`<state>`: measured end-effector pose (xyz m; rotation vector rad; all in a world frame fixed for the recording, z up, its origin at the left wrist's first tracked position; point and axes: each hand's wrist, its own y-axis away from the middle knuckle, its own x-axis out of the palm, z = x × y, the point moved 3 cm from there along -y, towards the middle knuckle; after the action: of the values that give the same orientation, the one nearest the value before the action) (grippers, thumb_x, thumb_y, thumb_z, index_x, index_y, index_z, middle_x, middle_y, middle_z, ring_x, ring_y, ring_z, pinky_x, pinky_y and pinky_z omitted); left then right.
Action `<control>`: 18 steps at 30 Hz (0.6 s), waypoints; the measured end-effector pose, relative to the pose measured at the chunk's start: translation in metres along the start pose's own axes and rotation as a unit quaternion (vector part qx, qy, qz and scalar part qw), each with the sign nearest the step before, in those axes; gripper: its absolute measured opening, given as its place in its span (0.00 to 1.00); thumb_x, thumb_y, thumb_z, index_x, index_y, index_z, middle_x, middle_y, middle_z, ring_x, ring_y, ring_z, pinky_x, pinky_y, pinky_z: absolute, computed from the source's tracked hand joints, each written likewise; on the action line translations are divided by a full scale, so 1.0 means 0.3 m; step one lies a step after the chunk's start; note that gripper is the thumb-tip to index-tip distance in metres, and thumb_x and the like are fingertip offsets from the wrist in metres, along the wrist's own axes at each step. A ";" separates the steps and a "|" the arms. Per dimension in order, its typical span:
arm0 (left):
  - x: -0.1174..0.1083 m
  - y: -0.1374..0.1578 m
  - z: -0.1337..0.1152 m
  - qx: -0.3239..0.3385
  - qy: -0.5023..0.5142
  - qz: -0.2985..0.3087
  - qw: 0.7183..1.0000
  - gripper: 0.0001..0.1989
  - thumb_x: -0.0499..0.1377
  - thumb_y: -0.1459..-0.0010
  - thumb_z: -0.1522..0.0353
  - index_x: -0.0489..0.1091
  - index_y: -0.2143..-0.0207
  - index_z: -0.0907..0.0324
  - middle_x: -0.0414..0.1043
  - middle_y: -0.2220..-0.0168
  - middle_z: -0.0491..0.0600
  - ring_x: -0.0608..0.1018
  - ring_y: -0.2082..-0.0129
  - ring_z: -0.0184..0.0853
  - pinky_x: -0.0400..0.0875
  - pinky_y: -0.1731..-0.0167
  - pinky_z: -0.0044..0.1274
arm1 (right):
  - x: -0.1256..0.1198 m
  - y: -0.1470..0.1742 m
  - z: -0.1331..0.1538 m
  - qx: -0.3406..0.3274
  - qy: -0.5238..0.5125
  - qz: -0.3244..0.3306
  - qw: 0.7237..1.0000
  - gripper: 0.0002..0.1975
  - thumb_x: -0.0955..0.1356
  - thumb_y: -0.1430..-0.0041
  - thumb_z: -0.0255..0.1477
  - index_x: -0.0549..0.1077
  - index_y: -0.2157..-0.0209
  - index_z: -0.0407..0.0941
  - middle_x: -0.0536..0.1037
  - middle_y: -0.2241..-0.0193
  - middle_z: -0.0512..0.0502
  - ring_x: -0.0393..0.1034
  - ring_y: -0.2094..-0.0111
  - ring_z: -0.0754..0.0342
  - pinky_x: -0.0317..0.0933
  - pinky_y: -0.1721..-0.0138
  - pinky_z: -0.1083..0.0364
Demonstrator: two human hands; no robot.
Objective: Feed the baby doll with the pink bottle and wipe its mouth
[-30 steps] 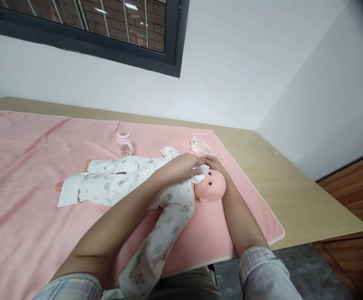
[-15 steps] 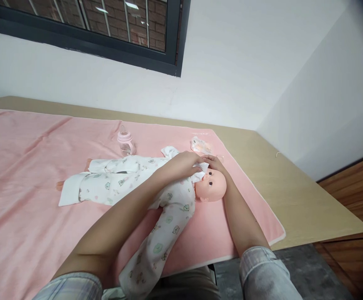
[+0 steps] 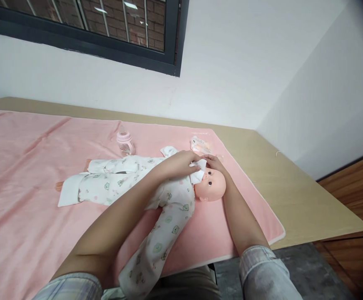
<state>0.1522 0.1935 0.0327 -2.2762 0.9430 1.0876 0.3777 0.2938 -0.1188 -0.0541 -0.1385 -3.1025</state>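
A baby doll (image 3: 215, 185) lies on its back, its bald head to the right, in a white patterned outfit (image 3: 169, 196). One long sleeve hangs toward me over the edge. My left hand (image 3: 183, 164) reaches across the doll's chest, its fingers closed on a white tissue (image 3: 197, 175) that touches the doll's chin and mouth. On the far side of the head, my right hand (image 3: 214, 161) curves its fingers around the doll's cheek, close to my left fingertips. Its thumb is hidden.
A pink blanket (image 3: 28, 175) covers much of the wooden table (image 3: 262, 179). Beyond the doll stand a pink baby bottle (image 3: 125, 141) and, farther right, a small clear packet (image 3: 200, 144). A white wall and a dark-framed window (image 3: 165, 62) rise behind the table.
My left hand and the tissue have shifted slightly left, down from the mouth toward the chin. My right hand stays beside the head.
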 end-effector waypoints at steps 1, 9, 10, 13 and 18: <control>-0.004 0.005 -0.007 -0.001 0.021 0.018 1.000 0.11 0.54 0.44 0.68 0.55 0.77 0.58 0.58 0.78 0.43 0.61 0.78 0.30 0.52 0.78 0.24 | 0.001 0.002 0.002 -0.001 -0.004 -0.001 1.000 0.10 0.75 0.55 0.32 0.77 0.69 0.44 0.81 0.69 0.49 0.74 0.67 0.57 0.69 0.59 0.57; 0.000 0.011 -0.022 -0.008 0.034 0.085 0.996 0.14 0.57 0.51 0.69 0.50 0.78 0.57 0.49 0.79 0.42 0.55 0.80 0.29 0.48 0.78 0.25 | 0.010 0.008 0.016 0.001 -0.003 -0.008 1.000 0.07 0.75 0.53 0.29 0.77 0.70 0.44 0.80 0.71 0.48 0.75 0.67 0.57 0.69 0.55 0.55; 0.002 0.010 -0.021 -0.011 0.026 0.080 0.996 0.15 0.57 0.51 0.68 0.50 0.78 0.57 0.49 0.79 0.42 0.55 0.80 0.29 0.47 0.79 0.26 | 0.010 0.009 0.018 0.000 0.000 -0.010 1.000 0.06 0.75 0.52 0.29 0.77 0.70 0.44 0.80 0.71 0.48 0.75 0.67 0.57 0.69 0.55 0.54; 0.006 0.009 -0.020 -0.015 -0.003 0.065 0.998 0.15 0.57 0.51 0.67 0.50 0.78 0.57 0.49 0.79 0.42 0.55 0.80 0.30 0.47 0.79 0.26 | 0.011 0.012 0.021 0.002 0.009 -0.015 1.000 0.05 0.74 0.51 0.29 0.77 0.70 0.44 0.80 0.71 0.48 0.75 0.68 0.57 0.70 0.56 0.55; 0.015 0.003 -0.020 -0.027 -0.034 0.054 0.998 0.14 0.56 0.52 0.70 0.49 0.79 0.57 0.49 0.79 0.42 0.56 0.79 0.30 0.47 0.79 0.26 | 0.010 0.012 0.021 -0.003 0.011 -0.018 1.000 0.07 0.74 0.51 0.31 0.77 0.70 0.44 0.80 0.71 0.47 0.75 0.68 0.56 0.71 0.58 0.56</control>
<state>0.1566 0.1874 0.0327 -2.2381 1.0306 1.2406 0.3750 0.2905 -0.1122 -0.0173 -0.1296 -3.1383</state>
